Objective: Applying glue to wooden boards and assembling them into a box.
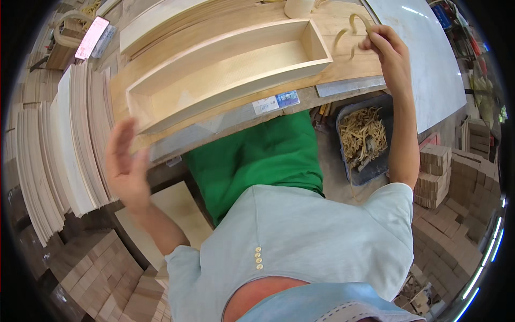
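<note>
A long, shallow wooden box point(236, 93) with an open top lies on the wooden workbench top point(354, 61), its length running left to right. My right hand point(390, 52) is raised over the bench beyond the box's right end. Thumb and fingers there pinch a thin, curled tan strip point(360, 19); whether it is tape or wood cannot be made out. Next to the box's near left corner is my left hand point(129, 166), smeared a little by motion. Its fingers are apart, and nothing is in it.
Long thin boards point(88, 145) stand stacked at the left. More boards point(166, 24) lie behind the box, near a pale cup-like container point(299, 7). Below the bench at right sits a dark bin point(387, 104) full of tan strips point(362, 131). Wood blocks point(433, 166) are piled at far right.
</note>
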Motion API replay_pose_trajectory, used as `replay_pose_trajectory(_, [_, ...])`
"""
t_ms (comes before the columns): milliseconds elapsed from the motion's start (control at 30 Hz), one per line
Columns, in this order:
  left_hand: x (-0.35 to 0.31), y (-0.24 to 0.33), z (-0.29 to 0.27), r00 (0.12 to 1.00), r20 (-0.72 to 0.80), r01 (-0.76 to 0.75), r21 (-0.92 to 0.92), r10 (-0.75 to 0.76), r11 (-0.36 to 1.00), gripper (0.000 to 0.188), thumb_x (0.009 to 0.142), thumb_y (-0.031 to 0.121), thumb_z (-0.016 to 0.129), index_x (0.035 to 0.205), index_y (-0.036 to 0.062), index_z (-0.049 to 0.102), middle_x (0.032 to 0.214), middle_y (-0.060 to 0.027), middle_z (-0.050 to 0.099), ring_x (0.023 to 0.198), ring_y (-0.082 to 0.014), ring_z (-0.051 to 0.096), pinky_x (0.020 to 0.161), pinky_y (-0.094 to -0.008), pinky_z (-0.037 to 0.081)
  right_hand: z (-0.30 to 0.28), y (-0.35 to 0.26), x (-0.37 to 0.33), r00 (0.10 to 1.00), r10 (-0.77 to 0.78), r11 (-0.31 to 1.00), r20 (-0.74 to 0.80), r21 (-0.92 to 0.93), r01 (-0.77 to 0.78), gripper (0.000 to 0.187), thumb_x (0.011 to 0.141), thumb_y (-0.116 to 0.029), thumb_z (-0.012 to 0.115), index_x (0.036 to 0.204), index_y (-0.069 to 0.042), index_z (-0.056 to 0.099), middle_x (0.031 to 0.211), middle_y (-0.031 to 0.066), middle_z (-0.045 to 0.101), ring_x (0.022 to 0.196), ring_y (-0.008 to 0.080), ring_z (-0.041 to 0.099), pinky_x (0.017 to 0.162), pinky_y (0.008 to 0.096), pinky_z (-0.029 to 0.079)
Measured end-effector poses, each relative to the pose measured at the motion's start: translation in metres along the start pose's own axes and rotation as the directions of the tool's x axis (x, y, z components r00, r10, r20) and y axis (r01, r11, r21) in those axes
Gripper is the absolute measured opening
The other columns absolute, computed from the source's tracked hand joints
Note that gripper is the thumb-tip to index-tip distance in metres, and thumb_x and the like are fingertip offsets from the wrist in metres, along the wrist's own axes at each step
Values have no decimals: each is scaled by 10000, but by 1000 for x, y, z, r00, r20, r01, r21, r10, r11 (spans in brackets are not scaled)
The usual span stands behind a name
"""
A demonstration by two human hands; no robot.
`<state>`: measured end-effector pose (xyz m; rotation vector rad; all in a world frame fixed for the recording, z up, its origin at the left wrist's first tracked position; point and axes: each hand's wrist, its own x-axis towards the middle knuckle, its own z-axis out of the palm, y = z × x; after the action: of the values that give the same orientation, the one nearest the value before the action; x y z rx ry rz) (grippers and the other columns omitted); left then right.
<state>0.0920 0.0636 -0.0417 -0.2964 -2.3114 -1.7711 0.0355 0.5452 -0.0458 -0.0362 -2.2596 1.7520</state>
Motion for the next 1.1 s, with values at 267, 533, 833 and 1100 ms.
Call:
replay_pose_trajectory(267, [3, 36, 155, 882, 470, 134, -320, 34, 938, 554, 832, 78, 668, 1332, 15, 439, 1171, -119, 585, 1069, -204, 561, 900, -348, 460, 104, -66, -83, 795, 136, 905, 592, 252, -343, 140, 932, -81, 527, 1032, 8, 568, 767, 45, 607, 649, 102, 589, 600, 239, 482])
replay_pose_trajectory(533, [-14, -30, 2, 888, 338, 425, -341, -312, 838, 452, 687, -28, 674, 1122, 7, 557, 976, -84, 599, 697, -99, 577, 611, -202, 478, 57, -27, -58, 791, 250, 940, 558, -334, -62, 190, 892, -114, 588, 1062, -41, 632, 646, -56, 432, 531, 43, 398, 502, 208, 347])
replay_pose_trajectory(833, [58, -44, -64, 911, 133, 358, 216, -390, 908, 524, 851, 178, 634, 1341, 73, 479, 556, 82, 360, 471, -30, 336, 456, -190, 309, 39, 9, 22, 910, 314, 910, 271, -359, -207, 454, 933, -211, 562, 1367, -109, 476, 607, -65, 329, 465, 32, 307, 398, 206, 274])
replay_pose_trajectory(1100, [88, -63, -61, 838, 290, 443, 135, -463, 886, 551, 867, 265, 634, 1340, 34, 471, 541, 85, 317, 474, -31, 321, 458, -221, 347, 47, 12, 44, 794, 408, 911, 451, -266, -316, 461, 987, -291, 473, 1421, -156, 396, 607, -72, 339, 452, 18, 259, 395, 193, 220])
